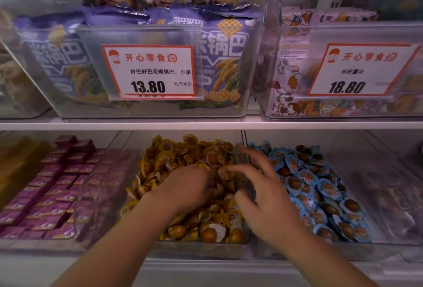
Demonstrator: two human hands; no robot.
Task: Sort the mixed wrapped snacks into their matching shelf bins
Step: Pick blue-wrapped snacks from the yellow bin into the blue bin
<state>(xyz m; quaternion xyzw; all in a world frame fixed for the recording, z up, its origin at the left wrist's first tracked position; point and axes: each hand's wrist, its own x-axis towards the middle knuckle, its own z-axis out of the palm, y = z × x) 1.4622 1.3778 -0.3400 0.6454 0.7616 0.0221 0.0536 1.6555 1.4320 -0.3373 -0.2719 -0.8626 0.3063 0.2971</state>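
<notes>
Hands both down in the yellow snack bin: left hand knuckles-up, fingers buried, can't tell their grip; right hand fingers spread loosely beside the blue snacks.

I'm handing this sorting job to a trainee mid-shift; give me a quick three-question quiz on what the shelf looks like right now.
1. True or false: the left hand is down in the bin of yellow-wrapped snacks.
2. Which colour of wrapper fills the bin just right of the right hand? A) purple B) blue C) green
3. Fill in: the price tag on the bin of purple bags above reads ____.

Key: 1 true; 2 B, the blue-wrapped snacks; 3 13.80.
</notes>
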